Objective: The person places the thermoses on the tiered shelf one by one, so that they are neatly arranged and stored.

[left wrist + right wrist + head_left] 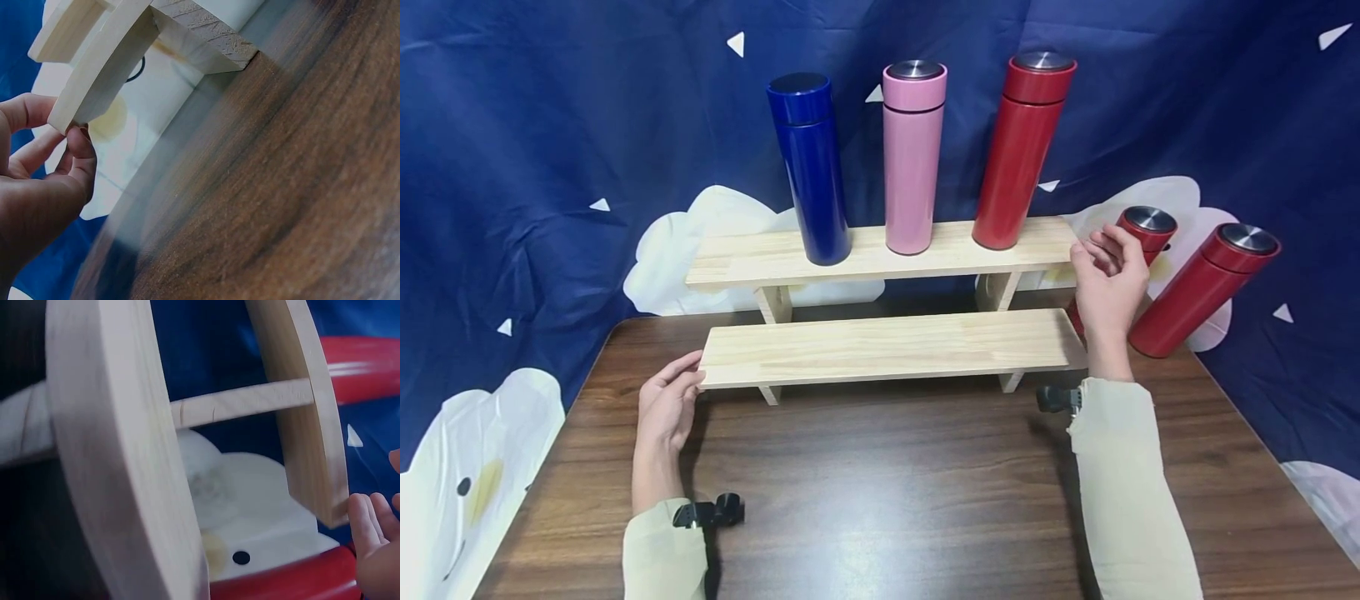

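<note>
A two-tier wooden display stand has a lower shelf (pixel 887 348) in front and a raised upper shelf (pixel 857 254) behind. My left hand (pixel 668 404) pinches the lower shelf's left end; in the left wrist view, fingers (pixel 81 153) press on its underside. Beside the upper shelf's right end is my right hand (pixel 1111 279), fingers loosely bent and holding nothing. In the right wrist view its fingertips (pixel 357 506) are at that shelf's corner, seemingly touching it. On the upper shelf stand a blue bottle (pixel 812 171), a pink bottle (pixel 913 167) and a red bottle (pixel 1026 154).
Two more red bottles stand at the table's right rear: one (pixel 1198 296) in plain sight, the other (pixel 1150 237) partly behind my right hand. A brown wood-grain table (pixel 880 483) lies under everything. A blue patterned cloth (pixel 587 108) hangs behind.
</note>
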`<state>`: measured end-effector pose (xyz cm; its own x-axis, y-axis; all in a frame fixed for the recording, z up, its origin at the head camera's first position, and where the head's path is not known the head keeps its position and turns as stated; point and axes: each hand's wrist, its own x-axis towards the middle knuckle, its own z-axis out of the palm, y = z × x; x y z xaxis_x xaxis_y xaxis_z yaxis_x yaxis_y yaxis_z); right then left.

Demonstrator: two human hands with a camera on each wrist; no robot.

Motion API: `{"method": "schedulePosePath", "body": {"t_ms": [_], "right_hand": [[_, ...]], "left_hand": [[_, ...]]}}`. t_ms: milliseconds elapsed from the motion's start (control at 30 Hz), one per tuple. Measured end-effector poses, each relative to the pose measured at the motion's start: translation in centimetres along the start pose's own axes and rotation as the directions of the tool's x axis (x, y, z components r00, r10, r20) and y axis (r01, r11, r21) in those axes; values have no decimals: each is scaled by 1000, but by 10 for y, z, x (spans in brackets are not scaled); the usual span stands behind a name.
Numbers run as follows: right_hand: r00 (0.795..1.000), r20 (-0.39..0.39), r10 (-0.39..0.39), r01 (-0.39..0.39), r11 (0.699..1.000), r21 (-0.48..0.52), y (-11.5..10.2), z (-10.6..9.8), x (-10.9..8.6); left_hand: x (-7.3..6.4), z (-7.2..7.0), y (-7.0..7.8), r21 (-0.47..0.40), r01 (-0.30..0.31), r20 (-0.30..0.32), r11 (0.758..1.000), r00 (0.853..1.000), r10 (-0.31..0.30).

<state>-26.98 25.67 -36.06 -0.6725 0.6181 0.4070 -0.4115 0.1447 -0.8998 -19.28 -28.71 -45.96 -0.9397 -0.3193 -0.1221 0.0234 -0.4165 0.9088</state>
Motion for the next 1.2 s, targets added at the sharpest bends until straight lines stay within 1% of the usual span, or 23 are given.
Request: {"method": "schedulePosePath", "body": {"t_ms": [167, 267, 433, 600, 667, 767, 900, 1067, 1200], "right_hand": [[999, -34, 2, -2, 1000, -19, 8, -17, 2], [997, -73, 32, -31, 999, 6, 15, -29, 3], [987, -134, 87, -81, 995, 51, 24, -46, 6], [979, -158, 131, -121, 990, 76, 32, -57, 7], [977, -161, 140, -130, 989, 71, 37, -61, 7], [971, -157, 180, -175, 983, 46, 46, -66, 6], [951, -137, 277, -278, 960, 9, 58, -72, 2], [924, -136, 358, -361, 932, -3, 73, -76, -1], [896, -111, 430, -434, 901, -14, 80, -79, 0]], "left_hand": [[0, 1, 1, 4, 11, -4, 1000, 1000, -11], [0, 1, 1, -5, 26, -11, 1000, 1000, -26], [-1, 3, 1, 2, 33, -23, 999, 999, -33], [-1, 2, 1, 5, 32, -24, 999, 999, -32], [-1, 2, 2, 7, 35, -24, 999, 999, -34], [-1, 3, 2, 7, 36, -31, 999, 999, -36], [-1, 4, 2, 8, 33, -28, 999, 999, -33], [-1, 3, 2, 10, 35, -30, 999, 999, -34], [-1, 3, 2, 13, 34, -32, 999, 999, -33]]}}
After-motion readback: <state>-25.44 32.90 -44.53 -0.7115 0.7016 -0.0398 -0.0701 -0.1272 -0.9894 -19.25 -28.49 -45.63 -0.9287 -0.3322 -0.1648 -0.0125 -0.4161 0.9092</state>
